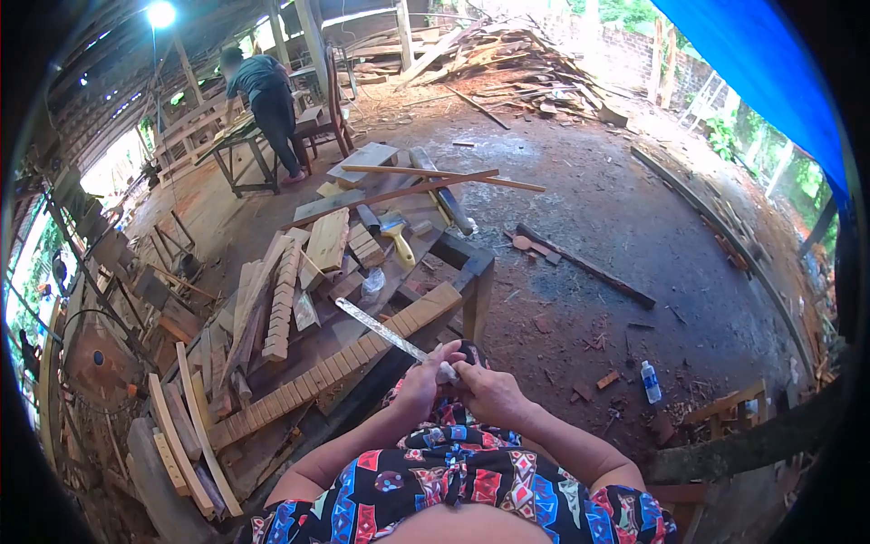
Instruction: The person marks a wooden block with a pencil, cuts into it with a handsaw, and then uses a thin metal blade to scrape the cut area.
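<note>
A long thin metal strip (381, 332) with a whitish, worn surface points up and left from my hands, over the workbench. My left hand (419, 390) is closed around its lower end. My right hand (489, 392) is closed beside it, its fingers meeting the left ones at a small pale thing (446, 373), too hidden to name. Just beyond the strip lies a long board (335, 370) marked off in small blocks. A brush with a yellow handle (399, 243) rests farther up the bench.
Wood pieces (283, 299) and curved slats (195, 435) cover the bench's left side. A person (267, 104) bends over a table at the back left. On the floor are a water bottle (651, 382), a dark beam (589, 267) and a scrap-wood pile (507, 63).
</note>
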Available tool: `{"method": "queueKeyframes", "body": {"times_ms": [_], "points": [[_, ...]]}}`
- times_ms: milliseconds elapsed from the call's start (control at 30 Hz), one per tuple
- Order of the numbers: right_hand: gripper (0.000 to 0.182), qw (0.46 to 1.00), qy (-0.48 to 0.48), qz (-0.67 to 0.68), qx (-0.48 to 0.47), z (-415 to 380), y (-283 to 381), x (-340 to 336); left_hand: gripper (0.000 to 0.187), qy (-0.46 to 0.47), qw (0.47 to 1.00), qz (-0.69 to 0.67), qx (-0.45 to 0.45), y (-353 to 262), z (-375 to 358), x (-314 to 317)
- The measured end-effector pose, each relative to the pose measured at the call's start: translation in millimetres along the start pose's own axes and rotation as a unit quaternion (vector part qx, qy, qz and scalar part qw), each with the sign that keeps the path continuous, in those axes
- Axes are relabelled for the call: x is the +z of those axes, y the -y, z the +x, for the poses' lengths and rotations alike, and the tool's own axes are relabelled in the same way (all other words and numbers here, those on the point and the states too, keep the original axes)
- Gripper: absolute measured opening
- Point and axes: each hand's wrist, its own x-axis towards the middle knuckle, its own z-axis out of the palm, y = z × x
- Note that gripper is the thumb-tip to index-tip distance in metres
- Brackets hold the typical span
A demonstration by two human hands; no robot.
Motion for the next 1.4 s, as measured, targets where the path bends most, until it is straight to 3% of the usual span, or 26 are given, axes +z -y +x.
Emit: {"method": "queueKeyframes", "body": {"times_ms": [167, 233, 267, 333, 433, 500, 567, 633, 800, 900, 967, 1100, 1167, 1233, 1333, 1400], "points": [[0.032, 0.996, -0.007, 0.079, 0.045, 3.4, -10.7, -0.3, 0.058, 0.07, 0.993, 0.098, 0.018, -15.6, 10.2, 0.6], [0.027, 0.961, -0.043, 0.263, 0.08, 8.2, -22.0, 3.9, 0.057, 0.07, 0.994, 0.083, 0.003, -9.6, 19.5, -7.1], [0.027, 0.96, -0.044, 0.263, 0.079, 9.5, -24.6, 1.7, 0.056, 0.067, 0.995, 0.068, -0.013, -5.6, 23.7, -11.8], [0.022, 0.872, -0.107, 0.455, 0.148, 10.6, -20.0, -8.7, 0.056, 0.037, 0.994, 0.1, -0.028, 2.6, 27.2, -18.6], [0.018, 0.825, -0.145, 0.523, 0.157, 14.8, -34.6, -7.2, 0.052, -0.001, 0.987, 0.146, -0.072, 6.7, 21.1, -23.1], [0.014, 0.815, -0.14, 0.534, 0.177, 16.4, -34.0, -13.0, 0.049, 0.076, 0.961, 0.264, -0.037, 11.0, 20.0, -29.8], [0.013, 0.806, -0.116, 0.547, 0.193, 16.3, -34.3, -13.8, 0.046, 0.118, 0.95, 0.289, -0.011, 16.1, 21.2, -29.1], [0.013, 0.805, -0.131, 0.547, 0.191, 17.4, -35.4, -12.0, 0.048, 0.117, 0.934, 0.337, -0.004, 22.9, 26.0, -35.2], [0.013, 0.8, -0.183, 0.548, 0.162, 18.3, -43.7, -8.7, 0.06, 0.059, 0.954, 0.285, -0.069, 7.5, 13.7, -20.1], [0.015, 0.807, -0.187, 0.531, 0.176, 15.7, -47.7, -12.5, 0.065, 0.014, 0.935, 0.352, -0.034, 7.4, 14.0, -18.9], [0.018, 0.811, -0.191, 0.52, 0.19, 14.3, -51.2, -10.4, 0.064, 0.025, 0.882, 0.463, 0.079, 20.2, 19.2, -32.2], [0.02, 0.806, -0.183, 0.525, 0.206, 12.0, -49.8, -7.7, 0.063, 0.031, 0.871, 0.483, 0.085, 25.8, 17.6, -37.0], [0.02, 0.803, -0.197, 0.522, 0.209, 12.6, -51.9, -2.6, 0.062, 0.035, 0.912, 0.407, 0.022, 20.3, 11.0, -27.4], [0.019, 0.797, -0.203, 0.529, 0.21, 12.5, -52.1, 0.1, 0.062, 0.049, 0.907, 0.419, 0.022, 35.6, 13.1, -36.6], [0.017, 0.786, -0.214, 0.539, 0.216, 14.3, -50.1, 1.2, 0.058, 0.098, 0.922, 0.363, -0.089, 35.9, 7.6, -33.5], [0.016, 0.78, -0.224, 0.541, 0.221, 14.0, -51.0, 0.2, 0.058, 0.109, 0.92, 0.365, -0.09, 41.8, 8.8, -36.8]]}}
